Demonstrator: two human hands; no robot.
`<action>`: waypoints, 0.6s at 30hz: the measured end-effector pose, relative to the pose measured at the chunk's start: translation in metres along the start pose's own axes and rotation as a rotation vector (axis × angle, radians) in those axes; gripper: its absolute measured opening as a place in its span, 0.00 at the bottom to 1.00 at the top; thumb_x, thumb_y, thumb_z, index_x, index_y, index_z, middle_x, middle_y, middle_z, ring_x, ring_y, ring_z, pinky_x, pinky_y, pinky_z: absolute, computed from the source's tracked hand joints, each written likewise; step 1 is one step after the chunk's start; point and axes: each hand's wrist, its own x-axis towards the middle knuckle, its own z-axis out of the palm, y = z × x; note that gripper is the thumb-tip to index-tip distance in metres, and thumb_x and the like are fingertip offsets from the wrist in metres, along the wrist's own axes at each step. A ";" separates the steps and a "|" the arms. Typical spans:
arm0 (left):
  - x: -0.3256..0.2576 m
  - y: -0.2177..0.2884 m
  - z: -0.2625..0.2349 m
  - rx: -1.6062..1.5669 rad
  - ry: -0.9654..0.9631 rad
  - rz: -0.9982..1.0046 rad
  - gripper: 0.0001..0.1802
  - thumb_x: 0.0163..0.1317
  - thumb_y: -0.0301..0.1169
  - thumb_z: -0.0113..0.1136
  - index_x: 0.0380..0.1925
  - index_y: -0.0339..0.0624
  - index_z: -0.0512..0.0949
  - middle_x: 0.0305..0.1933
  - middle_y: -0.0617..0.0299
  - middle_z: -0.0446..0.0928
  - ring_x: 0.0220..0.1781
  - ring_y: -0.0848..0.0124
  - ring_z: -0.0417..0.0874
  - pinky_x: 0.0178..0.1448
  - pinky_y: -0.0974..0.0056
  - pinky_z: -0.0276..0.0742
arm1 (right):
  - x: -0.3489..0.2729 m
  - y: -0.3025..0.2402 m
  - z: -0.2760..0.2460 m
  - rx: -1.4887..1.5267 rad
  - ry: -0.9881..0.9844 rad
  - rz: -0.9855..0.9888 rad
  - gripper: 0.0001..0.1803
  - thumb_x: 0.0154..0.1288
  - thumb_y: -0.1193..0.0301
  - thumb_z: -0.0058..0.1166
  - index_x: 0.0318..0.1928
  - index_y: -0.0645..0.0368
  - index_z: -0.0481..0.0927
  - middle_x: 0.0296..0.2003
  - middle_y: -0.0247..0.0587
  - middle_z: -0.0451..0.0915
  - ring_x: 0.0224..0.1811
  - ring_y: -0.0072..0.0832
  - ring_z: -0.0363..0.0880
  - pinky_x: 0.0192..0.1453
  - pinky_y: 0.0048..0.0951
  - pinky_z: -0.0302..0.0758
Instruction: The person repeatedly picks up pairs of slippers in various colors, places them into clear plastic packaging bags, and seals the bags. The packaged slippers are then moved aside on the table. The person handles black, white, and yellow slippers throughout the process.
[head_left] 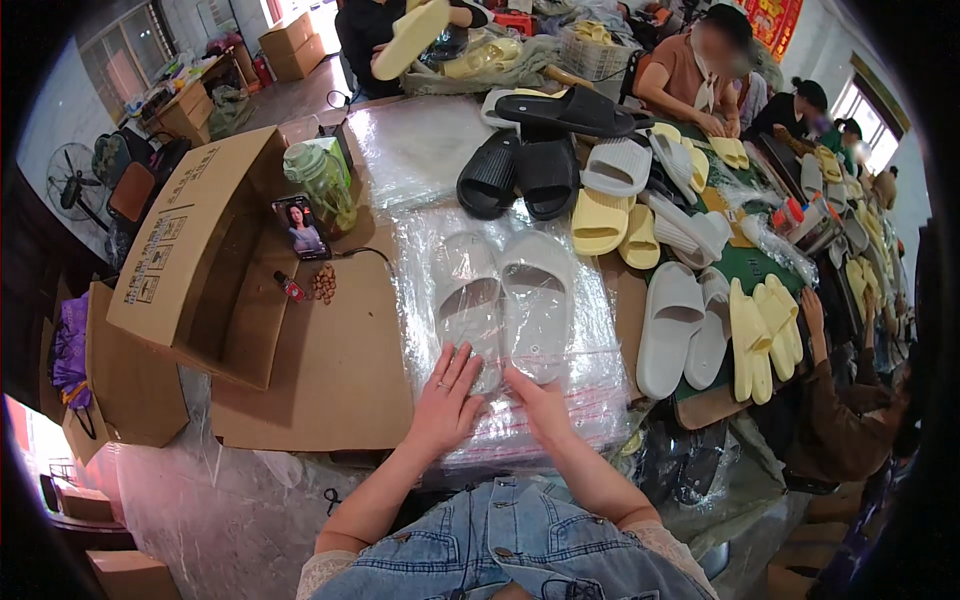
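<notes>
While both hands rest near the front edge of the bench [745, 262], a pair of pale grey slippers lies straight ahead of them, under clear plastic film that looks like a bag [592, 320]. Each slipper's long axis runs from the front edge toward the back edge, the two nearly parallel and side by side. The heels seem to sit nearest the person, the toes to point toward the back edge.

The left hand [447, 400] lies palm down, fingers spread and clenching nothing, its fingertips on the film by the heel of the left slipper [468, 318]. The right hand [542, 405] is at the heel of the right slipper [538, 318], thumb forward; whether it pinches the film cannot be told. Each hand is nearer to the slipper on its own side, and neither is clearly closer overall.

Beyond the toes, toward the back edge, stand black slippers [545, 170]; toward the left end, an open cardboard box [200, 250] rests on its side.
</notes>
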 end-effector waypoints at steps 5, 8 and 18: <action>-0.001 0.001 0.000 -0.043 -0.005 0.026 0.34 0.67 0.36 0.57 0.72 0.36 0.65 0.81 0.46 0.56 0.83 0.43 0.50 0.83 0.47 0.51 | 0.014 0.004 0.011 0.158 0.121 0.146 0.23 0.64 0.69 0.71 0.55 0.67 0.80 0.46 0.39 0.84 0.46 0.24 0.83 0.51 0.27 0.79; -0.002 -0.002 -0.001 -0.054 0.000 0.048 0.34 0.67 0.35 0.58 0.72 0.37 0.65 0.81 0.46 0.56 0.83 0.43 0.51 0.83 0.47 0.52 | 0.012 0.002 0.011 0.123 0.120 0.121 0.20 0.65 0.68 0.70 0.52 0.68 0.82 0.45 0.39 0.85 0.43 0.26 0.84 0.49 0.29 0.81; -0.003 -0.003 -0.001 -0.020 -0.028 0.171 0.36 0.66 0.38 0.60 0.73 0.42 0.66 0.81 0.46 0.56 0.82 0.43 0.53 0.82 0.46 0.55 | 0.011 0.002 0.005 0.065 0.128 0.127 0.15 0.64 0.72 0.70 0.49 0.64 0.84 0.44 0.38 0.85 0.43 0.27 0.84 0.46 0.32 0.81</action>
